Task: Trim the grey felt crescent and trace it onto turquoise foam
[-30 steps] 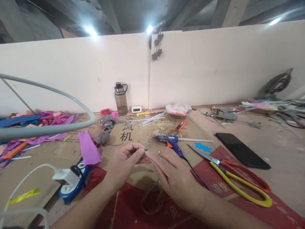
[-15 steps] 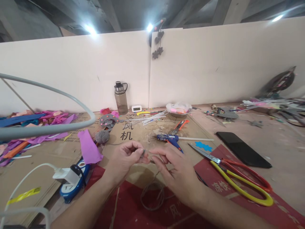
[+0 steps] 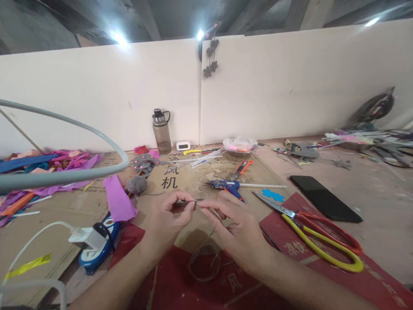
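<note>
Grey yarn [image 3: 205, 280] lies in a loose coil on the red cardboard, and a strand rises from it to my hands. My left hand [image 3: 172, 215] is closed, thumb and index finger pinching the yarn's end. Close beside it, my right hand [image 3: 234, 219] pinches the same yarn between thumb and fingertips. The fingertips of both hands nearly meet; the small piece between them is too fine to make out fully. Behind the left hand sits a ball of grey yarn [image 3: 137, 185]. Just beyond the right hand lies a blue glue gun [image 3: 230, 187] with a white glue stick.
Scissors [image 3: 309, 232] with red and yellow handles lie at right, near a black phone [image 3: 325, 198] and a blue felt piece [image 3: 272, 195]. A power strip [image 3: 98, 249] and purple cloth [image 3: 119, 199] are at left. A bottle [image 3: 161, 133] stands behind; a grey tube [image 3: 97, 129] crosses the left side.
My fingertips have come closer together, with the right hand's thumb and index closing toward the left hand's pinch. The view has shifted slightly.
</note>
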{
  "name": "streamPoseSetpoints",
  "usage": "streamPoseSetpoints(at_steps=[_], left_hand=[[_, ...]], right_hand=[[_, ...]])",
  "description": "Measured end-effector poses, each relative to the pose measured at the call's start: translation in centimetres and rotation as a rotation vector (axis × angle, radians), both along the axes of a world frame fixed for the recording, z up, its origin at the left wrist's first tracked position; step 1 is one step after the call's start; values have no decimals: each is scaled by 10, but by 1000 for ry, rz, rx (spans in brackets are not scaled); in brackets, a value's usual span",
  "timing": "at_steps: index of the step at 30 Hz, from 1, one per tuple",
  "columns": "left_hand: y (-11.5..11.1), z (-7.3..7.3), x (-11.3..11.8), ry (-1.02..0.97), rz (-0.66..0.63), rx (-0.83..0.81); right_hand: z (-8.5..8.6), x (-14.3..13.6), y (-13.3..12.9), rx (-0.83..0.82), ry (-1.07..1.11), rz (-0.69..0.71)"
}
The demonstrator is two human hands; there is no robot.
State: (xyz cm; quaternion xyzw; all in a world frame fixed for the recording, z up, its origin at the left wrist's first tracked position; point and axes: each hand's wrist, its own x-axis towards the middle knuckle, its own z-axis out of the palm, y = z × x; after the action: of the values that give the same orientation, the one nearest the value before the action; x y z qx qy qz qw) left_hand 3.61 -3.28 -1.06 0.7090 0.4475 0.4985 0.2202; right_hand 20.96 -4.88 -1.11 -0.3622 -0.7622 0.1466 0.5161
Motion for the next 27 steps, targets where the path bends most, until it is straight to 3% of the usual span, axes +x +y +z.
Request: streamPoseSetpoints(at_steps=[3,5,8,11,13,16,21,27], left_hand=[[-1,-4,2,223,75,358],[-1,-6,3,336,79,502],[-1,-7,3,449,79,582],[-2,-7,4,452,113,563],[-3,-7,4,373,155,492],[-4,-4,5,173,152,260],[-6,3,5,-209,-4,-163],[-1,-2,1,-477,-190,-435]], right_hand=[[0,0,1,-90,17,-32],[0,-1,2,-169,62,-40],[-1,-3,3,-214,90,-22],[-2,-6,0,-147,47,5],[-4,-6,-2,-64,21,14],[-6,-6,-3,68,-17,15],[-12,-3,-1,208,-83,-34],[-16,0,1,301,-169,-60]])
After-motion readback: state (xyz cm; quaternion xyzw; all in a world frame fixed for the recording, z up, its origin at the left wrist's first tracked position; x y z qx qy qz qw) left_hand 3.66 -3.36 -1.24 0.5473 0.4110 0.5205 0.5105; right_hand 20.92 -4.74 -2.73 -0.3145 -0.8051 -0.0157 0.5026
